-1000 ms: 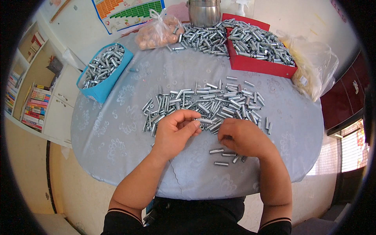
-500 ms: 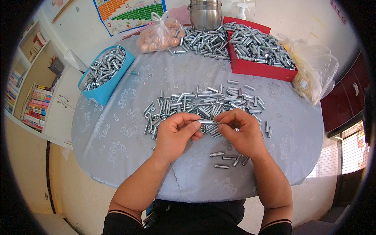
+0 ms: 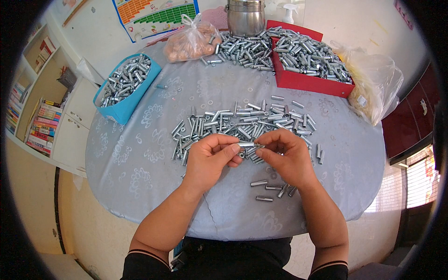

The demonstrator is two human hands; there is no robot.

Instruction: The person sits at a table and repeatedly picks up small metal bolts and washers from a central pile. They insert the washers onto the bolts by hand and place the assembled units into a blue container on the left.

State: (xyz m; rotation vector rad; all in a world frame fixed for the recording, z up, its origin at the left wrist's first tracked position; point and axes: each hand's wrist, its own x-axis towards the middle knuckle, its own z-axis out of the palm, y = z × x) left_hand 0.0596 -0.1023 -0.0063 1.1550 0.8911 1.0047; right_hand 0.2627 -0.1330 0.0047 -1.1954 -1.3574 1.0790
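Note:
A shiny metal sleeve lies level between my two hands, above a loose heap of similar metal sleeves and bolts. My left hand pinches its left end between thumb and fingers. At the sleeve's right end, my right hand has thumb and forefinger drawn together around a small metal piece; its kind is too small to make out. Several separate metal sleeves lie on the tablecloth below my right hand.
On the grey patterned tablecloth, a blue box of metal anchors stands at left. A red box of anchors is at far right, beside a clear plastic bag. Behind are a knotted bag and a steel pot.
My right fingers have shifted slightly at the sleeve's right end, and a small metal piece shows more there. My left hand keeps its pinch almost unmoved.

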